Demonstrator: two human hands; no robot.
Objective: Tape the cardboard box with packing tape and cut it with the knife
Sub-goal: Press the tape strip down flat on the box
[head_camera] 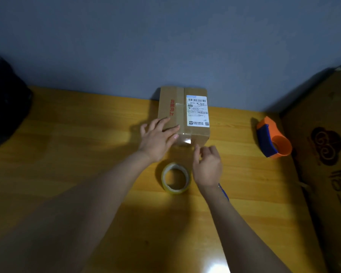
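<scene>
A small cardboard box [177,107] with a white shipping label and red print stands at the back of the wooden table, against the wall. Clear tape runs down its middle and over its front face. My left hand [158,138] lies flat on the box's near left corner, fingers spread. My right hand [207,164] hovers at the box's front lower edge, fingers curled and pinched close together; whether they hold the tape end I cannot tell. A roll of clear packing tape [176,177] lies flat on the table between my wrists. No knife is visible.
An orange and blue tape dispenser [272,137] sits to the right. A large cardboard box [327,154] stands at the right edge. A dark bag [4,101] rests at the far left. The yellow wooden table [77,154] meets a grey wall behind.
</scene>
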